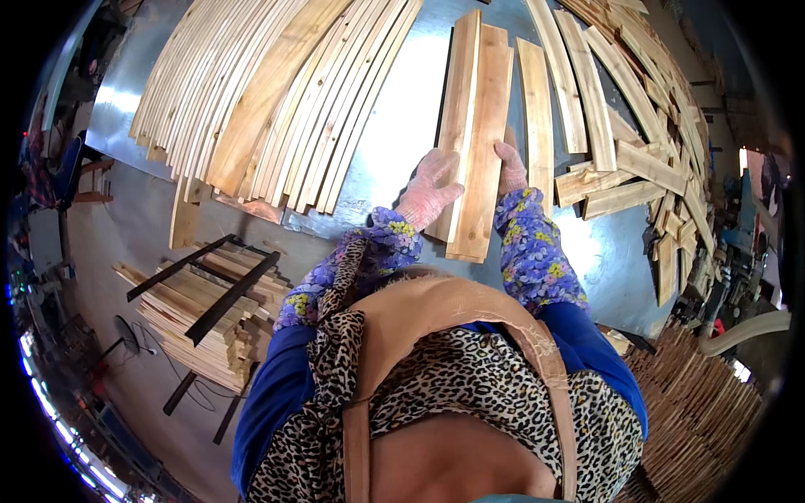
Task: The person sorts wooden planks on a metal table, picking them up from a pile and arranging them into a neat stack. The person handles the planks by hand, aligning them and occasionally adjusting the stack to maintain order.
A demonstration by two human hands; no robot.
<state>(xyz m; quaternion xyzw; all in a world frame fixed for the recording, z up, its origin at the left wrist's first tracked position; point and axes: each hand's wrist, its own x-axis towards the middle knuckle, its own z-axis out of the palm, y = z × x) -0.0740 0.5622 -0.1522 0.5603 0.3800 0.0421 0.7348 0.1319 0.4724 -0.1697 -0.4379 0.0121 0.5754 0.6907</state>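
Observation:
My left hand [432, 189], in a pale pink glove, clasps a left-hand wooden board [459, 92] from its left side, thumb and fingers over its top face. On the other side, my right hand [511, 168], gloved alike, grips the outer edge of a right-hand wooden board [486, 151]; its fingertips are partly hidden. These boards lie lengthwise, side by side, on a shiny metal table [394, 126], with more wood showing beneath their edges. A single narrow board [537, 117] lies just to the right of my right hand.
Long strips [251, 84] lie in a row at the table's left. Loose boards [646, 168] are heaped at the right. Below on the left, a wood stack [197, 310] sits by a black metal frame [235, 298]. More stacked strips [696, 411] stand at the lower right.

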